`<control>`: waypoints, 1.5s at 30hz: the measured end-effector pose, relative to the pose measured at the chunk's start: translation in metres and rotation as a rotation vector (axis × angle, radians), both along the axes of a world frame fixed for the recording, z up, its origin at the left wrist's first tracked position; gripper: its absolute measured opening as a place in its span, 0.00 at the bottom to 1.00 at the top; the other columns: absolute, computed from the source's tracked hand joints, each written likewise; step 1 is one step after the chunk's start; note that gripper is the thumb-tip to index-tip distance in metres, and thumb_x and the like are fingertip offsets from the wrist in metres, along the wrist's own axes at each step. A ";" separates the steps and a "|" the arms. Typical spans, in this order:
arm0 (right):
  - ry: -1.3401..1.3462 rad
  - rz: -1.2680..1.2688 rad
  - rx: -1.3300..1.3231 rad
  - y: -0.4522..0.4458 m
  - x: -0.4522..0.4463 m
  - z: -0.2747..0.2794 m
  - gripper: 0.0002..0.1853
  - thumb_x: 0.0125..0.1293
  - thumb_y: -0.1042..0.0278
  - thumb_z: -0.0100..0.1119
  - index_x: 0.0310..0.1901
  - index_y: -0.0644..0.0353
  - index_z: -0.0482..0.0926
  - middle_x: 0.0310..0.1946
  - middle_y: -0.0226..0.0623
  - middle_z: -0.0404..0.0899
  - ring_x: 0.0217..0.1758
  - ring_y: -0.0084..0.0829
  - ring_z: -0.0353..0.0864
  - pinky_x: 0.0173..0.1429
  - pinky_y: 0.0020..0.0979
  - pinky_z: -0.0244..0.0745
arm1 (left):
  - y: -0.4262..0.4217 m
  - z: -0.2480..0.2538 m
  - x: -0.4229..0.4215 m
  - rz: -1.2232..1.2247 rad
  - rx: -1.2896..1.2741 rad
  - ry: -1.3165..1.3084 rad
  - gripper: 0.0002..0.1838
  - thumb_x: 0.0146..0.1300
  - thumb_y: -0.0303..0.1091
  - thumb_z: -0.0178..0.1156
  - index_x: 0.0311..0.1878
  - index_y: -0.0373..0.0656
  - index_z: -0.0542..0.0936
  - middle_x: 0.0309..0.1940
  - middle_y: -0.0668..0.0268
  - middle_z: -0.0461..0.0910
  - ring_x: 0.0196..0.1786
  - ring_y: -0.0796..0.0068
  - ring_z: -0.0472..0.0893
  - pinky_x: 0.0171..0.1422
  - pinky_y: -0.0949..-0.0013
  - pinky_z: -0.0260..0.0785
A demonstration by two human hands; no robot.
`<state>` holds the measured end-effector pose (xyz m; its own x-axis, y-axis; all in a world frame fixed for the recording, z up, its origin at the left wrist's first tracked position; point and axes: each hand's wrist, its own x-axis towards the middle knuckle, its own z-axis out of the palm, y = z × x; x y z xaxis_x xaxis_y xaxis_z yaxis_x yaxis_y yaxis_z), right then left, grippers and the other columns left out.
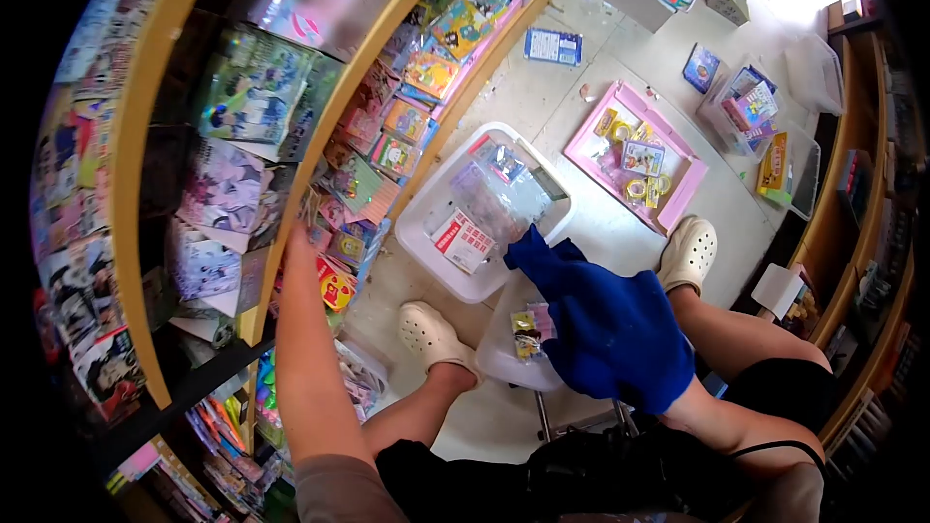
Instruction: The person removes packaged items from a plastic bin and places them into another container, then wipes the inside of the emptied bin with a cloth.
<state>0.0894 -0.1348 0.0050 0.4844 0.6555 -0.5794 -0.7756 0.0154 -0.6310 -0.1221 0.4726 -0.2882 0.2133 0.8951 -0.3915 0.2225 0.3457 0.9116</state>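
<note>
My left hand [300, 235] reaches in among small packaged goods on the lower shelf at the left. Its fingers are blurred and partly hidden, so what they touch cannot be made out. A blue cloth [610, 324] covers my right hand, which holds it over a small stool; the fingers are hidden under the fabric. Small yellow packets [531, 331] lie on the white stool top [496, 360] beside the cloth. Just beyond it, a white plastic bin [426, 257] contains clear plastic wrapping and a red-and-white packet [465, 240].
A pink tray [690, 196] with yellow tape rolls and cards lies on the floor. Clear boxes [814, 77] stand at the right, near a wooden shelf. Bookshelves [136, 165] line the left. My feet in cream clogs [431, 332] flank the bin.
</note>
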 end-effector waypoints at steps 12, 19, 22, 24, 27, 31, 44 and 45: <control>-0.013 -0.038 -0.017 -0.023 0.012 0.007 0.15 0.58 0.63 0.57 0.46 0.56 0.72 0.45 0.32 0.76 0.40 0.27 0.76 0.43 0.29 0.66 | -0.316 0.057 0.102 -1.242 0.791 0.734 0.25 0.47 0.29 0.63 0.50 0.38 0.67 0.51 0.53 0.68 0.58 0.49 0.66 0.62 0.55 0.59; -0.028 -0.035 -0.024 -0.030 0.015 0.003 0.14 0.56 0.64 0.58 0.44 0.56 0.72 0.45 0.31 0.76 0.38 0.28 0.75 0.42 0.29 0.64 | -0.393 0.012 0.093 -1.091 0.874 1.165 0.33 0.41 0.38 0.70 0.50 0.43 0.65 0.54 0.57 0.64 0.57 0.56 0.65 0.59 0.54 0.59; -0.032 -0.046 -0.010 -0.032 0.015 0.005 0.14 0.55 0.65 0.58 0.43 0.56 0.72 0.45 0.31 0.76 0.38 0.28 0.75 0.41 0.29 0.64 | -0.391 0.011 0.099 -1.154 0.746 1.216 0.34 0.40 0.39 0.71 0.50 0.43 0.64 0.53 0.57 0.64 0.57 0.56 0.65 0.60 0.55 0.58; -0.053 -0.050 -0.003 -0.034 0.016 0.007 0.14 0.54 0.66 0.59 0.43 0.56 0.72 0.45 0.31 0.76 0.37 0.28 0.75 0.41 0.29 0.63 | -0.391 0.019 0.101 -1.109 0.738 1.168 0.33 0.40 0.39 0.71 0.49 0.43 0.65 0.52 0.58 0.65 0.55 0.58 0.67 0.58 0.56 0.59; -0.122 -0.058 0.007 -0.034 0.017 0.010 0.14 0.53 0.66 0.59 0.42 0.56 0.73 0.45 0.30 0.76 0.37 0.28 0.75 0.40 0.29 0.62 | -0.380 0.021 0.098 -0.931 0.549 0.874 0.30 0.43 0.39 0.70 0.48 0.43 0.66 0.48 0.58 0.68 0.48 0.61 0.71 0.51 0.58 0.64; -0.587 0.052 -0.085 -0.030 0.017 0.008 0.13 0.52 0.67 0.60 0.41 0.56 0.73 0.45 0.30 0.76 0.36 0.28 0.74 0.39 0.29 0.61 | -0.344 0.042 0.093 -0.406 -0.672 0.167 0.29 0.48 0.47 0.65 0.49 0.42 0.68 0.43 0.59 0.72 0.43 0.64 0.73 0.42 0.63 0.67; -0.374 -0.069 -0.238 -0.026 -0.009 0.029 0.11 0.66 0.72 0.45 0.48 0.60 0.72 0.40 0.37 0.72 0.46 0.28 0.73 0.49 0.31 0.69 | -0.418 0.248 0.125 -0.638 -1.167 -0.444 0.33 0.61 0.59 0.43 0.61 0.43 0.67 0.51 0.54 0.74 0.47 0.60 0.76 0.47 0.61 0.68; -0.521 -0.070 -0.241 -0.024 -0.016 0.020 0.11 0.65 0.71 0.46 0.48 0.61 0.72 0.39 0.39 0.73 0.45 0.29 0.73 0.49 0.31 0.70 | -0.426 0.256 0.124 -0.661 -1.135 -0.396 0.33 0.62 0.59 0.42 0.61 0.45 0.67 0.53 0.55 0.74 0.46 0.63 0.76 0.47 0.60 0.68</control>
<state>0.0736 -0.1584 0.0245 0.7835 0.4905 -0.3815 -0.3634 -0.1362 -0.9216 0.0017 0.0464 -0.0324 0.7391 -0.1840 -0.6480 0.4292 0.8700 0.2425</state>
